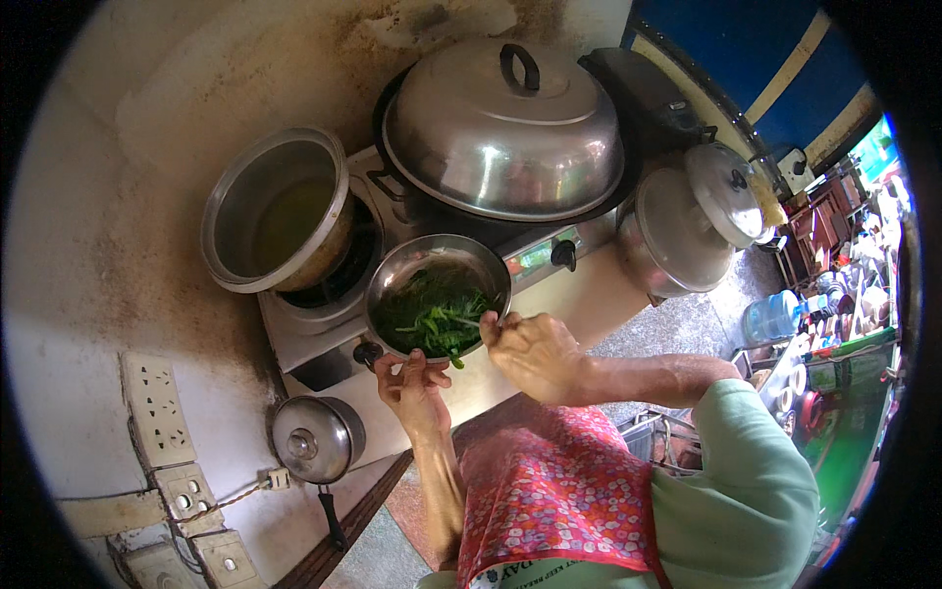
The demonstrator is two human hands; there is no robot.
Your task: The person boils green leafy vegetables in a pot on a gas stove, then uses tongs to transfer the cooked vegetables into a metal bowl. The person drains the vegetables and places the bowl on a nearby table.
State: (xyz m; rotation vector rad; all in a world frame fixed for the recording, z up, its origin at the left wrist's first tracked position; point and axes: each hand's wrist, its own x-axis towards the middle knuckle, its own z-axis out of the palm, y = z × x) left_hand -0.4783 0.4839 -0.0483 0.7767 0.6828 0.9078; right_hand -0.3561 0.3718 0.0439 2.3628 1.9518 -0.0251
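Note:
A round metal bowl holds dark green leafy vegetables in front of the gas stove. My left hand grips its near rim, thumb on top and fingers below. Over the bowl's right side, my right hand is closed around a thin utensil, whose tip goes into the greens. Most of that utensil is hidden by the hand and leaves, so its kind is unclear. A few leaves hang over the near rim.
On the gas stove stand an open pot with liquid and a wok under a domed metal lid. A lidded pot is at right. A small lidded saucepan stands at lower left, near wall sockets.

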